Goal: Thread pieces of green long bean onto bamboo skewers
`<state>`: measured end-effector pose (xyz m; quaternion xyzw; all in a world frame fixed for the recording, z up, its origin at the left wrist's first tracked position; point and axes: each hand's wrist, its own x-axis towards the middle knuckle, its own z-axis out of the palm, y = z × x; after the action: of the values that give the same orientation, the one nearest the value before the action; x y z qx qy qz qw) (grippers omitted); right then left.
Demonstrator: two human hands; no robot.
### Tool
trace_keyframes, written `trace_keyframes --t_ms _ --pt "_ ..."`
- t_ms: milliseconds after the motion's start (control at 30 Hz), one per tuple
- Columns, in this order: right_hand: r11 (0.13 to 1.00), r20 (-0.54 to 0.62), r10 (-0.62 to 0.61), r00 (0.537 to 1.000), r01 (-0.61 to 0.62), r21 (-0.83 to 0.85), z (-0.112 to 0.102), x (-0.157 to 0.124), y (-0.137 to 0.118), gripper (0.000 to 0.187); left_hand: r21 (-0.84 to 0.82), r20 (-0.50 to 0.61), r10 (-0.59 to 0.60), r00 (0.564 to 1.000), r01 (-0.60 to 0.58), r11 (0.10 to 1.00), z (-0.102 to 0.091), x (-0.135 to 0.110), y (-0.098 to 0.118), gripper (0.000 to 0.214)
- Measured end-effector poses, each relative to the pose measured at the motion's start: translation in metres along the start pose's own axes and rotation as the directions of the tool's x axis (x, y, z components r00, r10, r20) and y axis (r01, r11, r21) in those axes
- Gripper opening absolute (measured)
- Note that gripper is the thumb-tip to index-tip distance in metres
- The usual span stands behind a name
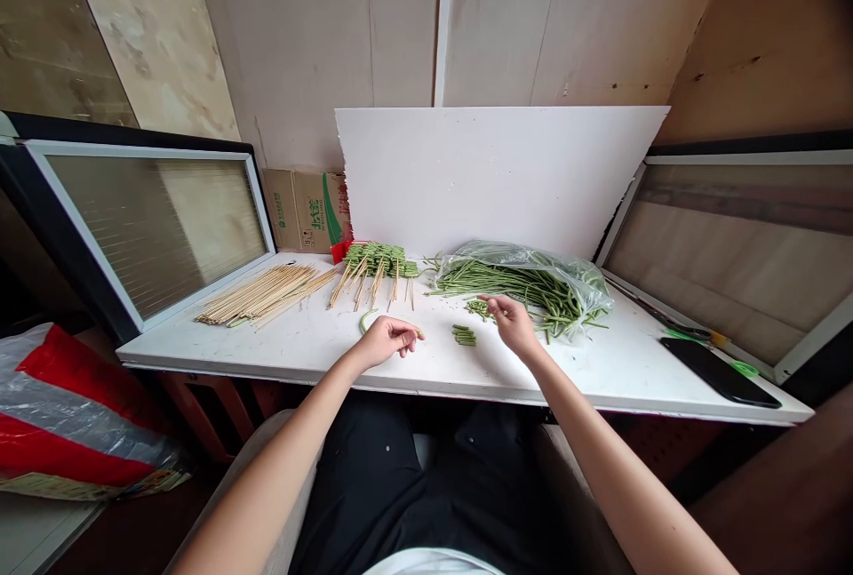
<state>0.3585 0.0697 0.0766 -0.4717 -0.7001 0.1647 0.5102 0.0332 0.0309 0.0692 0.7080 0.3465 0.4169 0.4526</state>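
My left hand (390, 339) is curled closed above the front of the white table (280, 339). A long green bean (365, 320) curves out behind it near the wrist, and a small tip shows at the fingertips. To the right, my right hand (510, 322) has its fingers pinched together beside a small heap of bean ends (477, 307); whatever the pinch holds is hidden. Between the hands lies a short row of cut bean pieces (465, 335). A clear plastic bag (586, 277) full of long green beans (497, 279) lies open behind my right hand.
Bamboo skewers (263, 292) are spread at the left. Beside them, skewered bean pieces (377, 257) are stacked. A cardboard box (303, 211) and a white board (499, 179) stand behind. At the right are a black phone (720, 371) and scissors (689, 331). Framed glass panels flank the table.
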Motion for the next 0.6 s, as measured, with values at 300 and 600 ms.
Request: trace_keyframes --t_ms 300,600 --pt "0.959 0.068 0.012 0.998 0.008 -0.285 0.045 -0.003 0.029 0.023 0.064 0.098 -0.057 0.994 0.051 0.997 0.015 -0.002 -0.004 0.053" --pt "0.896 0.126 -0.032 0.992 0.084 -0.435 0.041 -0.004 0.043 0.035 0.005 0.057 -0.039 0.998 0.038 0.999 0.024 0.000 -0.011 0.056"
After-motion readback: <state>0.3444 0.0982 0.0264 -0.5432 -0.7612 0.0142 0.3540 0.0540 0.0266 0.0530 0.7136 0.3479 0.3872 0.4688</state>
